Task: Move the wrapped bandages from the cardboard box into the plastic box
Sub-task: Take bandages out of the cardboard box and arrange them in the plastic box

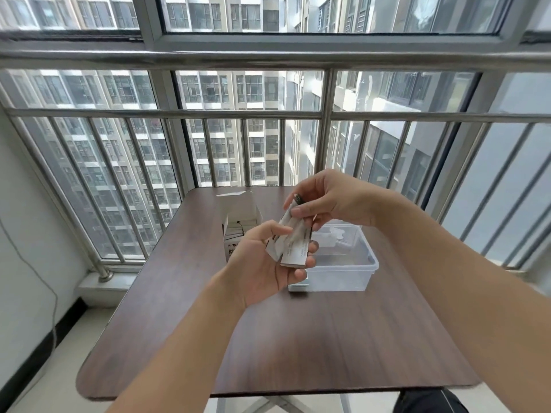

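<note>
at a dark wood counter [298,338] by barred windows [238,129], our left hand [268,263] cups wrapped bandages [293,248]; our right hand [325,201] pinches their top, hiding part of the cardboard box [238,216] and plastic box [346,263].

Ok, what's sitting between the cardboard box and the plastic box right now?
In the head view, the left hand holding wrapped bandages covers that stretch between cardboard box and plastic box; the table there is hidden.

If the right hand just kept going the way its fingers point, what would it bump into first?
The right hand points left and slightly down, its fingertips already pinching the wrapped bandages held in the left hand. Past those, it would likely meet the open cardboard box, though depth is unclear.
</note>
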A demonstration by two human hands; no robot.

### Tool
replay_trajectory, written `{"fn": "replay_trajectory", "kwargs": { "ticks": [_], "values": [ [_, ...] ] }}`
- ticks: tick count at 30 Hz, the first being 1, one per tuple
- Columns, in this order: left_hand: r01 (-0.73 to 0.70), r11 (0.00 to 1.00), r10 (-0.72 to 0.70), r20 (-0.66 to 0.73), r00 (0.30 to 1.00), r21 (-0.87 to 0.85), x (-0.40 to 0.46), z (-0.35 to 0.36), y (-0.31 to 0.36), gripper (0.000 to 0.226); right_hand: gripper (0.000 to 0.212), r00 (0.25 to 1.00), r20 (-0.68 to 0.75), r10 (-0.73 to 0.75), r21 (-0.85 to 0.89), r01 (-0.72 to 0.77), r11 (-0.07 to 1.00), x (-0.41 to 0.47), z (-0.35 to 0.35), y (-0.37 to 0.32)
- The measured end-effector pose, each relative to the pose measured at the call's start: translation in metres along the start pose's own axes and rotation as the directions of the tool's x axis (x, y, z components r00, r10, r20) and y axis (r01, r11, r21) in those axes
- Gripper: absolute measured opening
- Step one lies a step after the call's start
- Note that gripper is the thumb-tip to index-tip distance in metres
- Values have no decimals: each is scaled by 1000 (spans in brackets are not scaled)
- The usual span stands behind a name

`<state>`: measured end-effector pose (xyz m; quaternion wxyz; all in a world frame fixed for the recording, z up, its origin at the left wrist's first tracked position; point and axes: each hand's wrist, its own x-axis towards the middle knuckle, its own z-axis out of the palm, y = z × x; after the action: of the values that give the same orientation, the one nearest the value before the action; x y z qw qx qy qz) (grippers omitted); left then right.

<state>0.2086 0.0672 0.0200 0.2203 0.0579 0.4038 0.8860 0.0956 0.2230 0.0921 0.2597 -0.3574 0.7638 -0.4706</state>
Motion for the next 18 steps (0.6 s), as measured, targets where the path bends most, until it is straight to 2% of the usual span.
{"fn": "replay_trajectory", "kwargs": {
  "ticks": [6,9,13,18],
  "values": [
    [4,996,2,-66,998,89,2,-1,-3,47,18,999,-5,35,-110,-36,993,-1,-2,0],
    [12,997,-2,-132,991,72,2,2,-5,58,16,999,-19,41,-194,-44,980,-2,-3,1],
    [-7,1000,14,-230,973,29,4,6,-7,49,23,999,-32,0,-262,-8,965,-4,-3,0],
    [-85,992,112,-355,928,89,10,10,-11,40,48,988,-153,7,-293,-52,955,-4,-2,7]
  ]
}}
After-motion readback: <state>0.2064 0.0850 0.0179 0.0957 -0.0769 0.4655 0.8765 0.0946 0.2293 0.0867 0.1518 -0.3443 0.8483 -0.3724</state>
